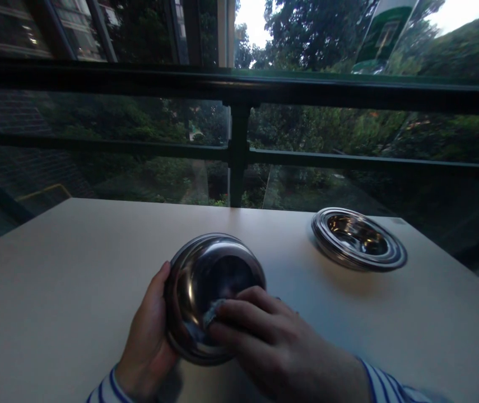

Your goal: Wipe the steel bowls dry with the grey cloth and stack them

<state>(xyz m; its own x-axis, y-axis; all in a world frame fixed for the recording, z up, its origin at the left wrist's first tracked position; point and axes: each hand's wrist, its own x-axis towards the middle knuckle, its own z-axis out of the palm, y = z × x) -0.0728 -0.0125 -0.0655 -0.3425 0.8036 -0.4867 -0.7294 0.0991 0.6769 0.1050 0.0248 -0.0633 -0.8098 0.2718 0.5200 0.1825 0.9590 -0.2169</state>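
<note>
A shiny metal bowl (197,268) is tilted above the near part of the table, its rounded outer bottom facing me. My left hand (149,330) grips the bowl by its left rim, thumb along the edge and the other fingers hidden behind it. Against the bowl's bottom, my right hand (273,336) presses a small crumpled pale wad (213,312), pinched between its fingertips. Whether the wad is cloth or paper I cannot tell, as the fingers cover most of it.
More metal bowls (359,239), nested in a stack, rest on the white table (75,268) at the back right. Behind the table's far edge runs a dark railing (138,81) with glass panels, trees beyond it. A green and white sign (386,39) shows at upper right.
</note>
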